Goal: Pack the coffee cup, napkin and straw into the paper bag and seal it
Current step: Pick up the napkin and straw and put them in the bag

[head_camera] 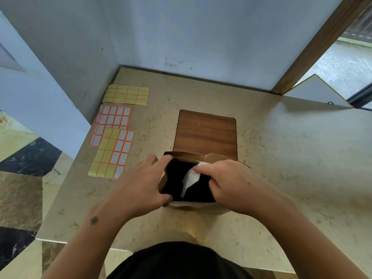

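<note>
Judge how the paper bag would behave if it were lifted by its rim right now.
The paper bag looks thin and creased, so its rim would probably buckle. Both hands, left hand and right hand, hold its mouth open, suggesting floppy walls. Its weight cannot be judged.

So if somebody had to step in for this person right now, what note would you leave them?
Left hand: gripping the left rim of the paper bag, holding it open.
Right hand: at the right rim, fingers on the white napkin going in.
Bag stands on the counter, partly over a wooden board.
Cup and straw: not visible; the inside is dark.
Left: check contents, close the bag, seal it, perhaps with the sticker sheets to the left.
</note>
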